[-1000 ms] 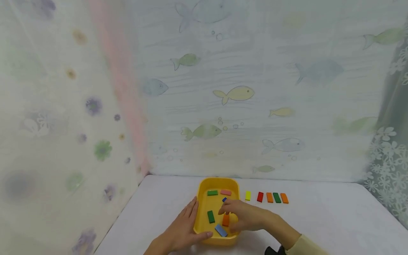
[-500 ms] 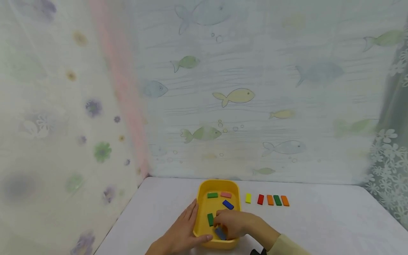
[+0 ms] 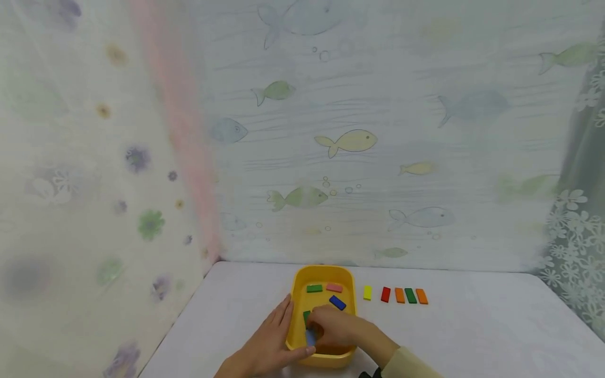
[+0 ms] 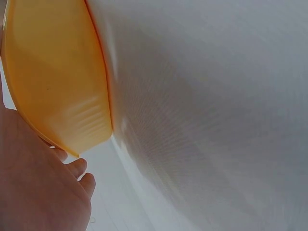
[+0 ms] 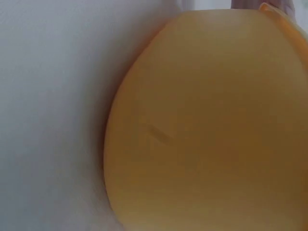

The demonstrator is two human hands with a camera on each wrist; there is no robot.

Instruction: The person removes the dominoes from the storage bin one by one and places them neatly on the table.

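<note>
My left hand (image 3: 269, 336) rests at the yellow tray (image 3: 323, 360), its straight fingers along the left wall and its thumb over the near rim. In the left wrist view, the left hand (image 4: 38, 187) lies against the outside of the tray (image 4: 57, 72). My right hand (image 3: 333, 325) is down inside the tray with bent fingers. Beside its fingertips are a light blue block (image 3: 310, 337) and a partly covered dark green block (image 3: 306, 316). Whether the fingers pinch a block is hidden. The right wrist view mostly shows the tray's outer wall (image 5: 207, 120).
Further back in the tray lie a green block (image 3: 314, 288), a pink block (image 3: 334, 287) and a dark blue block (image 3: 337, 302). On the white table (image 3: 472, 331), a yellow block (image 3: 367, 293), a red block (image 3: 385, 294) and several others stand in a row right of the tray.
My right hand has dropped lower and moved left in the tray. The light blue and dark green blocks have shifted left, and the orange block has become hidden. The left hand stays put.
</note>
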